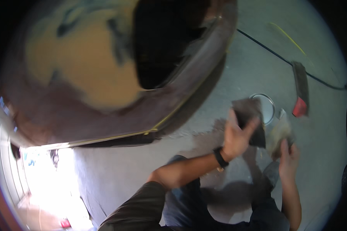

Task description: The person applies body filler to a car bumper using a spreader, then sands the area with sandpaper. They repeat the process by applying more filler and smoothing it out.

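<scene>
My left hand [237, 138], with a dark band on the wrist, holds a dark flat rectangular pad [256, 138], perhaps a sanding sheet or block. Thumb and fingers lie along its edges, and motion blurs it. Beside it, my right hand [289, 158] pinches a pale, yellow-stained, wrinkled piece [280, 130]; whether it is cloth or paper I cannot tell. Behind the pad, a round metal-rimmed container [267, 109] with pale contents stands on the floor, partly hidden. To my upper left curves a vehicle body panel [112, 124] with a large tan filler patch [104, 72].
A long dark sanding block [300, 78] with a red end lies on the concrete floor [257, 69], across a black hose or cable [266, 47]. Yellow tape [167, 118] edges the panel. A wet-looking patch [205, 141] marks the floor. Bright daylight enters a doorway [49, 176] lower left.
</scene>
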A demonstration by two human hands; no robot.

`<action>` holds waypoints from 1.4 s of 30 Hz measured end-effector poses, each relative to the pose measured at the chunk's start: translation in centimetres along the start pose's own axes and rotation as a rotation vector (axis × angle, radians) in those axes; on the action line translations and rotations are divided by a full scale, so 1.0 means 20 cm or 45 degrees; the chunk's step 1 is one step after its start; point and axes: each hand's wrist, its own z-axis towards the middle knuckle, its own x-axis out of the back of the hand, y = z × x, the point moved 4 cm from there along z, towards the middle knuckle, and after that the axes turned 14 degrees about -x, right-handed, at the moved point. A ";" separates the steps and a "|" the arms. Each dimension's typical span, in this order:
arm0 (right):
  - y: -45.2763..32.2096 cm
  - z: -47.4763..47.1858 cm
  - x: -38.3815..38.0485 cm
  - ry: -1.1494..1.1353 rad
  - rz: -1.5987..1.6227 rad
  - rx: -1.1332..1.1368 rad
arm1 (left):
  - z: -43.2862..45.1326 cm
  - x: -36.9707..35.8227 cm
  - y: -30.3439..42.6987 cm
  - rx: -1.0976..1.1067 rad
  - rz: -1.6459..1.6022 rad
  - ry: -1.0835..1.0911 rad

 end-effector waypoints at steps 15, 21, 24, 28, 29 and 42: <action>0.04 -0.09 -0.26 -0.373 -0.071 0.152 | 0.04 -0.02 -0.04 0.181 -0.366 0.161; 0.04 0.01 -0.18 -0.693 -0.917 0.016 | 0.03 0.00 -0.07 0.045 -0.134 -0.349; 0.04 0.06 -0.09 -0.833 -1.042 -0.142 | 0.04 0.02 -0.11 0.252 -0.263 -0.408; 0.02 0.05 0.00 -0.677 -0.484 0.116 | 0.06 0.03 -0.13 0.261 -0.312 -0.439; 0.04 0.04 0.00 -0.703 -0.647 0.180 | 0.06 0.03 -0.13 0.281 -0.353 -0.428; -0.03 0.06 -0.15 -0.368 0.936 -0.218 | -0.26 -0.24 0.05 0.360 -0.566 -0.381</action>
